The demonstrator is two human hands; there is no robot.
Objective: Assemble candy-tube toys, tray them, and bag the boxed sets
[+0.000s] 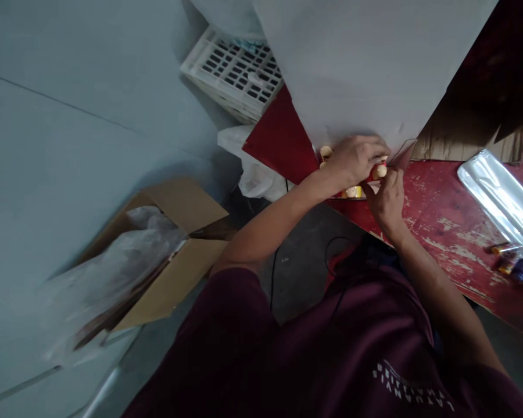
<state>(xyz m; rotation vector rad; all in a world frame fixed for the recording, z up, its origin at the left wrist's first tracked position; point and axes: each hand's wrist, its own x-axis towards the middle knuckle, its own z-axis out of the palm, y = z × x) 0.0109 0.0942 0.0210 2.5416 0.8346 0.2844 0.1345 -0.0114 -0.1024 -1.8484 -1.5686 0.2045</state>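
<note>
My left hand reaches over the base of a tall white panel. Its fingers are curled onto a small red piece with a round cream end. Close against the same piece, my right hand is bent inward, its thumb and fingers around the lower side. Another cream-topped piece stands left of my left hand, beside the panel. Below my wrist shows a yellow-and-cream piece near the table edge. A thin pinkish flap rises by my right fingertips. My fingers hide much of what they grip.
The white panel stands on a worn red table. Clear plastic packs and small amber pieces lie at right. A white crate is at the back left. An open cardboard box with plastic bags sits at lower left.
</note>
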